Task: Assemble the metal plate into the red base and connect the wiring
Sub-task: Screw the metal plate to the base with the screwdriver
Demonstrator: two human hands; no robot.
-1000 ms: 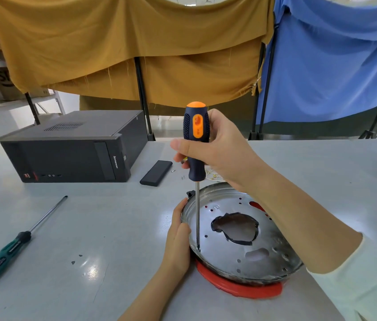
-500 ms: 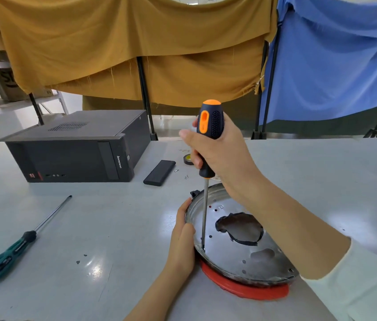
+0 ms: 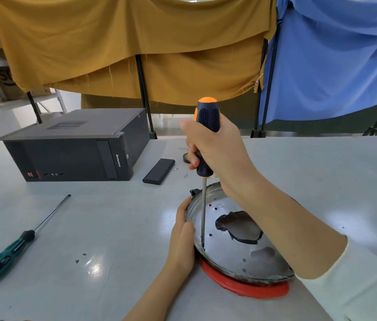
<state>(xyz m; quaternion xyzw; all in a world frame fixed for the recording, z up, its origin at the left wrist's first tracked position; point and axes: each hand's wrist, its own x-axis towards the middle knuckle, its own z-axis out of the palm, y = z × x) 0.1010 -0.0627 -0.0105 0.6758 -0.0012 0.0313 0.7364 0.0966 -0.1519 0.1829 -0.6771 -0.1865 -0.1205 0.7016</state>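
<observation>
The round, perforated metal plate (image 3: 233, 239) is sitting in the red circular base (image 3: 245, 288) at the near right of the grey worktop (image 3: 113, 228), with only the base's near rim showing beneath it. An irregular dark opening is showing at the plate's centre; no wiring can be made out. The left hand (image 3: 182, 237) is resting against the plate's left rim, fingers curled onto its edge, apparently to stop the assembly turning. The right hand (image 3: 217, 149) is gripping the black-and-orange-handled screwdriver (image 3: 204, 144), fingers wrapped round the handle, shaft upright and tip meeting the plate just inside that rim, presumably at a fixing screw. Further left, a green-handled screwdriver (image 3: 9, 251) is lying unused; behind it a black computer case (image 3: 71, 149) and, beside that, a flat black rectangular block (image 3: 159, 171).
</observation>
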